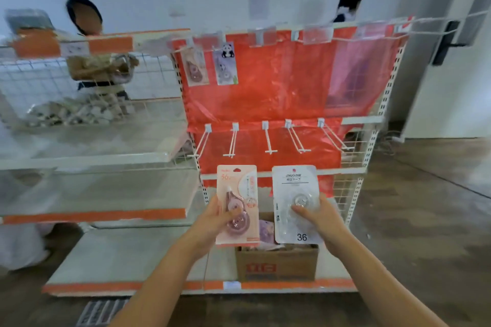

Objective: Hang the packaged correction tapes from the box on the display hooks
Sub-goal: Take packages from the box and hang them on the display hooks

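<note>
Left hand [222, 216] raised in front of the rack, fingers and thumb curled round the lower half of a pink card-backed correction tape package [237, 204], held upright. Right hand [317, 216] level with it, thumb across the front and fingers behind a white and clear blister-packed correction tape package [295, 203] marked "36", also upright. Both packages side by side, near but apart, just below the row of white wire display hooks [269, 141] on the red backing panel [279, 82]. Directly beneath the hands, an open brown cardboard box [276, 263] with red print, standing on the lowest grey shelf [132, 255], more packaged tapes showing inside. Up on the top row of hooks at the left, two hung packages: a pinkish one [195, 68] and a pale purple one with a panda [225, 64]. Blurred person [95, 61] behind the white wire basket shelving [79, 93] on the left.
</note>
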The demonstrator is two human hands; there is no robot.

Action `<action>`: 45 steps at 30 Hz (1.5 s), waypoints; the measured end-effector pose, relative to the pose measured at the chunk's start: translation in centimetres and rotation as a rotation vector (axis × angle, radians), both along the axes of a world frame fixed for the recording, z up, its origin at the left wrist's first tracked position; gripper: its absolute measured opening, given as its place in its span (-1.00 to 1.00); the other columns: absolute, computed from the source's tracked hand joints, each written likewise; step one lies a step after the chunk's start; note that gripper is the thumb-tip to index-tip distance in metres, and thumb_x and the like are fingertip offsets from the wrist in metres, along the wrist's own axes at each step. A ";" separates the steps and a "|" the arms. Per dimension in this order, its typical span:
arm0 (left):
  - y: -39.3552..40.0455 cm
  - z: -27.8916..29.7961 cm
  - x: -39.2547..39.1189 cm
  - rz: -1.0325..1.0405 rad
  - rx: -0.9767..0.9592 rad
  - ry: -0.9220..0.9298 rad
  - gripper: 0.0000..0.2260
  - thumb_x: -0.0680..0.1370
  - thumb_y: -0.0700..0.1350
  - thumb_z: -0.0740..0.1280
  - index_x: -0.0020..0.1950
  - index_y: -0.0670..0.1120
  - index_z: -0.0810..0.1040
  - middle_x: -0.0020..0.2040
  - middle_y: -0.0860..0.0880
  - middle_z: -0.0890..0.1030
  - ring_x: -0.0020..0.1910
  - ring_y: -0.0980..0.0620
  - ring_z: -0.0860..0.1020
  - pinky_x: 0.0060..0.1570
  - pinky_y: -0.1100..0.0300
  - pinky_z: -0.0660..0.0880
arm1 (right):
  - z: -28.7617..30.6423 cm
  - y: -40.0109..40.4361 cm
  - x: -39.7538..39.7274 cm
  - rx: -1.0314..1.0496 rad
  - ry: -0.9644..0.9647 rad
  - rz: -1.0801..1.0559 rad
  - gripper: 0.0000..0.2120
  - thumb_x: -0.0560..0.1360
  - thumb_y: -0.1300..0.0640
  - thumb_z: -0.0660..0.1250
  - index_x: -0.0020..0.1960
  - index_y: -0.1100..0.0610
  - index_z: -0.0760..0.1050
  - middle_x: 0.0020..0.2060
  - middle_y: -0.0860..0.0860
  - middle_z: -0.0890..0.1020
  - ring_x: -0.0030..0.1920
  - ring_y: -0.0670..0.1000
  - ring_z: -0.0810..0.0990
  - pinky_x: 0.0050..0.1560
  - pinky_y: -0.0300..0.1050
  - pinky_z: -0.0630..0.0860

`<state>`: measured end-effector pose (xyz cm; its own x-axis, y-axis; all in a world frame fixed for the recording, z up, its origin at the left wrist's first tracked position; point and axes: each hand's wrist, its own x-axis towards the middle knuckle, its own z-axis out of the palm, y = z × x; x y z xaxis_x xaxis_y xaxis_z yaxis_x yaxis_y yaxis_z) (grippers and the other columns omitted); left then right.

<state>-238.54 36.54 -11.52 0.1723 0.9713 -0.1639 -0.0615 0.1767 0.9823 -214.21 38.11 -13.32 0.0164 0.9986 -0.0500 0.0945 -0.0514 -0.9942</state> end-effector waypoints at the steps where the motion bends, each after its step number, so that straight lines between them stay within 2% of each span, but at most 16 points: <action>1: -0.1 1.2 -0.2 0.007 0.024 -0.010 -0.60 0.48 -0.26 0.36 0.25 0.03 0.41 0.08 -0.05 0.66 0.04 -0.04 0.64 -0.01 0.06 0.57 | 1.4 -0.1 -0.3 0.019 0.005 -0.003 -0.71 0.40 0.20 0.48 0.07 0.05 0.50 -0.03 0.04 0.67 -0.06 0.02 0.66 0.03 0.02 0.59; 3: -0.2 3.2 -0.7 0.036 0.067 -0.017 -0.62 0.49 -0.25 0.35 0.26 0.01 0.41 0.13 -0.09 0.64 0.07 -0.08 0.63 0.04 0.00 0.56 | 3.6 -0.1 -0.8 0.067 0.019 -0.014 -0.59 0.37 0.11 0.50 0.17 0.07 0.47 0.03 0.02 0.65 0.02 0.04 0.65 0.12 0.11 0.55; 8: 1.0 7.2 -1.6 0.092 0.161 -0.026 -0.68 0.51 -0.20 0.36 0.23 -0.01 0.43 0.11 -0.10 0.64 0.04 -0.08 0.64 0.10 -0.05 0.54 | 8.1 0.8 -2.0 0.150 0.062 -0.021 -0.68 0.42 0.11 0.47 0.09 -0.01 0.43 0.04 -0.01 0.62 0.06 0.04 0.60 0.18 0.15 0.51; 12: 3.0 9.1 -2.8 0.156 0.267 -0.006 -0.72 0.52 -0.20 0.35 0.18 0.07 0.47 0.11 -0.08 0.64 0.07 -0.08 0.62 0.12 -0.03 0.51 | 10.2 2.5 -3.1 0.204 0.050 -0.011 -0.60 0.40 0.04 0.47 0.18 0.02 0.44 0.06 -0.04 0.64 0.07 0.03 0.63 0.18 0.15 0.51; 15: 4.7 10.2 -3.9 0.218 0.303 -0.004 -0.78 0.53 -0.15 0.35 0.14 0.06 0.49 0.08 -0.07 0.64 0.05 -0.09 0.63 0.11 -0.07 0.52 | 11.2 4.1 -3.9 0.227 0.036 -0.030 -0.63 0.40 -0.02 0.47 0.14 -0.03 0.44 0.06 -0.04 0.64 0.07 0.04 0.62 0.14 0.18 0.53; 18: 6.9 11.2 -5.0 0.278 0.314 -0.022 -0.73 0.52 -0.10 0.37 0.21 -0.01 0.49 0.11 -0.09 0.63 0.01 -0.06 0.64 0.07 -0.03 0.55 | 12.1 6.0 -5.0 0.259 0.024 -0.054 -0.64 0.41 -0.01 0.45 0.15 -0.01 0.43 0.04 -0.05 0.63 0.05 0.02 0.61 0.02 0.04 0.56; 21: 9.4 11.8 -6.4 0.299 0.312 -0.018 -0.81 0.50 -0.05 0.40 0.10 0.08 0.51 0.11 -0.05 0.63 0.05 -0.06 0.63 0.11 -0.08 0.54 | 12.9 7.8 -6.1 0.295 0.024 -0.072 -0.59 0.41 -0.03 0.45 0.20 0.00 0.43 0.05 -0.06 0.63 0.05 -0.01 0.61 -0.06 -0.11 0.53; 25: 12.1 12.1 -8.1 0.296 0.329 -0.033 -0.83 0.51 -0.07 0.37 0.09 0.04 0.53 0.04 -0.03 0.67 0.01 -0.05 0.64 0.09 -0.07 0.55 | 13.0 10.0 -7.0 0.327 0.076 -0.085 -0.55 0.40 0.03 0.47 0.24 0.01 0.44 0.07 -0.06 0.64 0.05 -0.02 0.63 0.07 -0.05 0.56; 29: 15.6 12.2 -9.8 0.363 0.329 -0.065 -0.85 0.54 -0.01 0.33 0.08 0.02 0.53 0.01 -0.02 0.66 -0.07 0.01 0.64 -0.04 0.07 0.56 | 13.2 13.5 -7.6 0.340 0.057 -0.095 -0.67 0.40 0.05 0.47 0.11 -0.09 0.45 0.04 -0.07 0.64 0.04 0.01 0.63 0.07 0.02 0.57; 32: 18.5 12.1 -10.5 0.381 0.350 -0.039 -0.89 0.54 0.03 0.31 0.04 0.07 0.54 -0.02 -0.01 0.67 -0.08 0.01 0.65 -0.06 0.09 0.56 | 13.2 16.6 -7.7 0.324 0.053 -0.090 -0.69 0.39 0.05 0.47 0.06 -0.10 0.45 0.03 -0.06 0.63 0.04 0.03 0.62 0.11 0.08 0.56; 34: 20.4 12.1 -10.8 0.386 0.370 -0.030 -0.90 0.55 0.04 0.30 0.05 0.11 0.52 -0.01 0.01 0.67 -0.06 0.00 0.65 -0.02 0.06 0.57 | 13.3 18.7 -7.5 0.317 0.057 -0.081 -0.63 0.31 -0.04 0.52 0.05 -0.09 0.47 0.01 -0.04 0.65 0.05 0.07 0.63 0.14 0.19 0.53; 37: 22.9 12.2 -11.2 0.384 0.380 -0.028 -0.81 0.56 0.05 0.27 0.15 0.09 0.48 0.07 0.00 0.65 -0.01 0.00 0.65 0.03 0.04 0.57 | 13.4 21.6 -7.2 0.322 0.089 -0.057 -0.42 0.14 -0.20 0.54 0.08 -0.06 0.49 0.02 -0.01 0.66 0.05 0.11 0.64 0.13 0.26 0.52; 41: 25.8 12.7 -12.0 0.426 0.378 -0.025 -0.84 0.56 0.05 0.27 0.12 0.11 0.48 0.09 0.01 0.64 0.06 -0.02 0.63 0.12 -0.02 0.54 | 13.9 24.7 -7.0 0.369 0.119 -0.052 -0.44 0.17 -0.13 0.55 0.11 -0.06 0.46 0.03 -0.01 0.66 0.05 0.10 0.64 0.11 0.17 0.55; 44: 27.4 13.1 -12.9 0.456 0.373 -0.037 -0.83 0.56 0.06 0.27 0.13 0.10 0.47 0.08 -0.01 0.64 0.05 -0.04 0.63 0.05 -0.01 0.57 | 14.3 26.1 -6.8 0.396 0.150 -0.037 -0.40 0.20 -0.08 0.57 0.17 -0.03 0.46 0.03 -0.03 0.66 0.00 0.02 0.67 -0.06 -0.04 0.58; 45: 27.9 13.3 -13.2 0.456 0.379 -0.044 -0.84 0.56 0.04 0.27 0.13 0.09 0.47 0.09 -0.03 0.64 0.05 -0.05 0.64 0.05 -0.02 0.57 | 14.5 26.5 -6.8 0.407 0.152 -0.050 -0.46 0.26 0.00 0.54 0.19 0.00 0.45 0.03 -0.03 0.65 -0.02 -0.01 0.66 -0.11 -0.13 0.57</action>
<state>-251.77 64.39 1.75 -0.2774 0.9383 0.2067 -0.0907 -0.2397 0.9666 -221.04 64.63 1.16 0.0879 0.9355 0.3422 -0.0477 0.3471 -0.9366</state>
